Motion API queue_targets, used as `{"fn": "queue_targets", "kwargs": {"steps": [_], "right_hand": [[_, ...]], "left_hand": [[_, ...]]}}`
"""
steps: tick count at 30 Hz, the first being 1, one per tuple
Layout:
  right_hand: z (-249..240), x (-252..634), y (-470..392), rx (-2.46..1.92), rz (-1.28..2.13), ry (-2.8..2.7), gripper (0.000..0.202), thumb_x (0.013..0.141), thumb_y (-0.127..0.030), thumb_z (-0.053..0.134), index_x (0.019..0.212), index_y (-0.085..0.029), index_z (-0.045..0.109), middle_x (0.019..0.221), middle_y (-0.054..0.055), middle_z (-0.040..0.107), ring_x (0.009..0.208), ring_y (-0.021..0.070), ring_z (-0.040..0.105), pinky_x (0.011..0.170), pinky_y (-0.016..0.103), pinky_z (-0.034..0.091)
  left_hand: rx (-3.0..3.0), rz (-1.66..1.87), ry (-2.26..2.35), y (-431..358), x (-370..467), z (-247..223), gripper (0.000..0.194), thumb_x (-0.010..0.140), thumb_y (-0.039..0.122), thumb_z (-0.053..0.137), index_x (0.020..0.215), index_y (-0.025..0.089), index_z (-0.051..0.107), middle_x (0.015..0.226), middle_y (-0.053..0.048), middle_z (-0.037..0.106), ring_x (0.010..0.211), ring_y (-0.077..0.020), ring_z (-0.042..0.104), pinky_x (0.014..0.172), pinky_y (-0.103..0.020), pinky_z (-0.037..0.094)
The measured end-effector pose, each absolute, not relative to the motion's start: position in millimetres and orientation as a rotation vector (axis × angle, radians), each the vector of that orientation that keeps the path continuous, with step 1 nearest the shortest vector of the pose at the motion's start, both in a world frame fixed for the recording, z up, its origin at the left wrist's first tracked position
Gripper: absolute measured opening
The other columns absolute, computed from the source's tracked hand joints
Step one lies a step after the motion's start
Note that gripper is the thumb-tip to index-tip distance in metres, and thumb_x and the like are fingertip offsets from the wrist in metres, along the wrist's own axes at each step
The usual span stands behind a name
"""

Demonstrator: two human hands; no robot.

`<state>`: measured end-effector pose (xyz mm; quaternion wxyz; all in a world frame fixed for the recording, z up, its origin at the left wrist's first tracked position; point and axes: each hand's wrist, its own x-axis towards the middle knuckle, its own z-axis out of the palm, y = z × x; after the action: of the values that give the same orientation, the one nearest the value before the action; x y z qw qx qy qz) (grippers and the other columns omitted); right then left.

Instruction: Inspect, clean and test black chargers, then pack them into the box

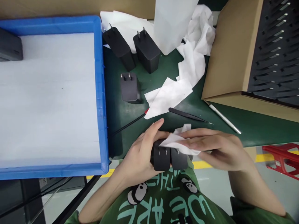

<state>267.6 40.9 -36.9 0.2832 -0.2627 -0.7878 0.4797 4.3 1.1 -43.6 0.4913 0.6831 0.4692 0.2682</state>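
My left hand is wrapped around two black plug-in power adapters held side by side at the table's near edge, their metal prongs facing up. A white wiping cloth is pinched in my right hand and lies over the top of the right-hand adapter. Part of that adapter's prongs is hidden beneath the cloth. Just beyond my hands, black tweezers rest on the green table, beside a larger crumpled white cloth.
A blue tray with a white liner stands left, a dark adapter in its corner. Three black adapters stand beyond my hands. At right are a craft knife and a cardboard box holding many adapters. A red stool is below.
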Motion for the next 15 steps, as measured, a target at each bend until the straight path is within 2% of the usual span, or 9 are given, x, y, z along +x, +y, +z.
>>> {"fn": "queue_targets", "kwargs": {"steps": [2, 5, 9, 13, 15], "right_hand": [[-41.6, 283.4, 35.2, -0.788, 1.231, -2.14, 0.057, 0.089, 0.002, 0.057, 0.136, -0.03, 0.056, 0.122, -0.001, 0.073, 0.121, 0.0179, 0.066, 0.094, 0.031, 0.063], [-46.4, 296.5, 26.1, -0.89, 1.102, -2.066, 0.054, 0.083, 0.004, 0.061, 0.128, -0.025, 0.064, 0.115, 0.001, 0.076, 0.108, 0.0219, 0.073, 0.086, 0.033, 0.067], [-50.5, 287.9, 14.2, -1.169, 0.633, -1.513, 0.053, 0.075, 0.006, 0.07, 0.116, -0.028, 0.072, 0.104, -0.002, 0.078, 0.086, 0.0239, 0.076, 0.074, 0.037, 0.068], [-54.8, 271.1, 8.9, -1.247, 0.488, -1.428, 0.048, 0.076, 0.004, 0.073, 0.112, -0.028, 0.074, 0.1, -0.001, 0.078, 0.084, 0.0235, 0.076, 0.064, 0.034, 0.067], [-54.6, 267.0, 8.5, -1.229, 0.544, -1.486, 0.049, 0.078, 0.004, 0.07, 0.116, -0.028, 0.073, 0.103, 0.001, 0.078, 0.089, 0.0251, 0.076, 0.068, 0.036, 0.067]], "left_hand": [[1.646, 0.646, 1.152, 1.4, 3.8, -44.0, 0.103, 0.078, 0.025, 0.08, 0.157, 0.036, 0.013, 0.126, -0.001, 0.069, 0.121, -0.0237, 0.064, 0.103, -0.037, 0.052], [1.618, 0.643, 1.175, 2.0, 2.5, -43.4, 0.102, 0.077, 0.024, 0.08, 0.155, 0.038, 0.016, 0.128, -0.001, 0.069, 0.121, -0.0226, 0.065, 0.101, -0.034, 0.052], [1.612, 0.608, 1.214, 2.0, 2.0, -42.2, 0.104, 0.074, 0.02, 0.082, 0.153, 0.041, 0.018, 0.129, 0.001, 0.069, 0.12, -0.02, 0.065, 0.096, -0.03, 0.053], [1.594, 0.646, 1.194, 2.0, 2.8, -44.7, 0.107, 0.071, 0.018, 0.084, 0.153, 0.04, 0.019, 0.13, 0.001, 0.068, 0.119, -0.0191, 0.066, 0.094, -0.028, 0.053], [1.579, 0.687, 1.161, 2.4, 3.3, -46.7, 0.107, 0.071, 0.017, 0.084, 0.153, 0.039, 0.019, 0.131, -0.001, 0.067, 0.119, -0.0197, 0.066, 0.093, -0.028, 0.054]]}}
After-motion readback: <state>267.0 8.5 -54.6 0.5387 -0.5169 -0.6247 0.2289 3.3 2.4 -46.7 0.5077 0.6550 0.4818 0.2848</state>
